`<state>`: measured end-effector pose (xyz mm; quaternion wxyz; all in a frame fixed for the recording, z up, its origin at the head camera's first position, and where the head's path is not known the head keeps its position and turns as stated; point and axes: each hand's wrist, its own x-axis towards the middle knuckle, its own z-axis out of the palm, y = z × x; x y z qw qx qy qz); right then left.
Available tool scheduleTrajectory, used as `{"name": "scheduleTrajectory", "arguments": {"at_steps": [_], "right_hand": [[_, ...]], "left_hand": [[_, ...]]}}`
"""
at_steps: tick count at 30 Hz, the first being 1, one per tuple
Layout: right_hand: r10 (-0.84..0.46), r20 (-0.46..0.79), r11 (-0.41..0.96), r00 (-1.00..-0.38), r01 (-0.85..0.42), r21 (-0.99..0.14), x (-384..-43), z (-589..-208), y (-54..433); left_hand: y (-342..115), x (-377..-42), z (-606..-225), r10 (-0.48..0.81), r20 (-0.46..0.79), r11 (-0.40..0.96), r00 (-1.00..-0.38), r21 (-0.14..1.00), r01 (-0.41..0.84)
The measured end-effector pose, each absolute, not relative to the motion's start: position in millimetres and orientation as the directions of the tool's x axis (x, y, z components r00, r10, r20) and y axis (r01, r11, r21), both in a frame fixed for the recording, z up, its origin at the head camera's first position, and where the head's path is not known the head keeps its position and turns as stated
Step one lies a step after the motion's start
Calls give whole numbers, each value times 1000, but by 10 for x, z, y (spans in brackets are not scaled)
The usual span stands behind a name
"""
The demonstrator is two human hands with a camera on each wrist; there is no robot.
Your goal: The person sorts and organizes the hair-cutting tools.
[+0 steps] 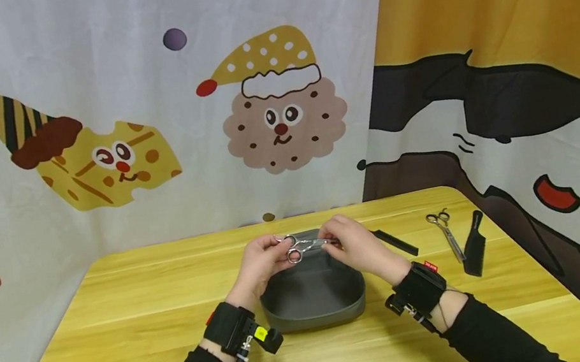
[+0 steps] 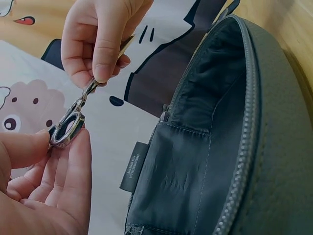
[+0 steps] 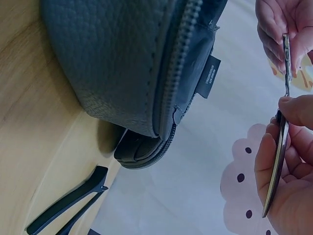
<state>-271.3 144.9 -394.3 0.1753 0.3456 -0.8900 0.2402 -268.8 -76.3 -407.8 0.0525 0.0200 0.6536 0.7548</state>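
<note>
A pair of silver scissors (image 1: 307,244) is stretched between both hands, above the far side of an unzipped dark grey pouch (image 1: 317,320). My left hand (image 1: 263,260) pinches the scissors at the finger rings, with the thumb on top and the fingers beneath, as the left wrist view shows. The blades are pinched by my right hand (image 1: 359,243); their pointed end sticks out past the fingers in the right wrist view. Facing up, the pouch's opening shows a dark lining (image 2: 181,161), and its zip (image 2: 250,98) runs along the rim.
Right of the pouch lies a thin black two-armed item (image 1: 396,242). Farther right are another pair of scissors (image 1: 448,236) and a black flat-bladed item with a handle (image 1: 473,246). The wooden table (image 1: 137,337) backs onto a printed curtain (image 1: 128,54).
</note>
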Motion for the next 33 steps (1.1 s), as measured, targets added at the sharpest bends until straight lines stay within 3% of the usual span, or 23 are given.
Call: {"name": "scheduleTrajectory", "arguments": {"at_steps": [6, 12, 24, 33], "right_hand": [[-511, 476, 654, -716, -683, -325, -2720, -3946, 1450], [-459, 440, 642, -772, -631, -436, -2716, -3922, 1535], [-282, 283, 634, -917, -399, -662, -2900, -4129, 1769], [-188, 155, 642, -970, -241, -728, -3031, -4287, 1874]], "left_hand": [[-797, -2674, -4083, 78, -40, -163, -996, 985, -52], [-878, -2671, -4081, 60, -38, -171, -997, 984, -48], [-1088, -2681, -4097, 19, -62, -195, -998, 979, -64], [-1215, -2679, -4112, -16, -89, -213, -996, 974, -84]]}}
